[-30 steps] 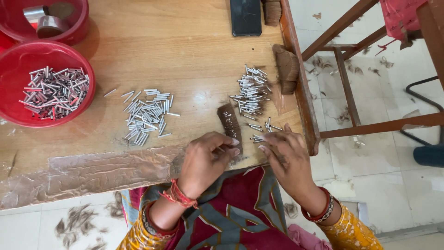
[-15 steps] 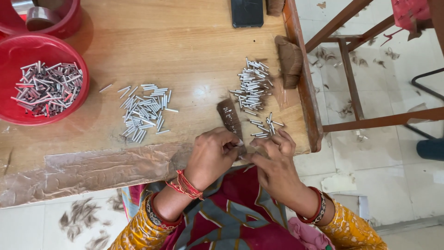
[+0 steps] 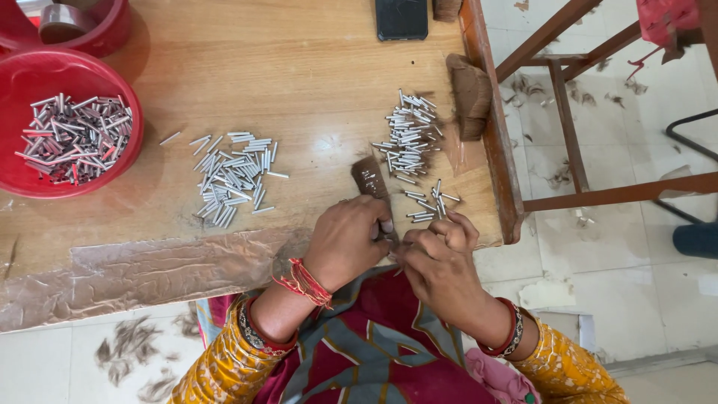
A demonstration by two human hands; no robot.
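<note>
Down at the table's near edge, the left hand (image 3: 345,243) curls over the base of a dark hair tuft (image 3: 369,178), gripping it; the right hand (image 3: 440,263), touching it, pinches something too small to tell, small metal tubes (image 3: 430,203) just beyond

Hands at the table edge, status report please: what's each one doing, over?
Left hand pinching the dark hair tuft. Right hand fingers curled against it, grip unclear. Loose metal tubes close by.
</note>
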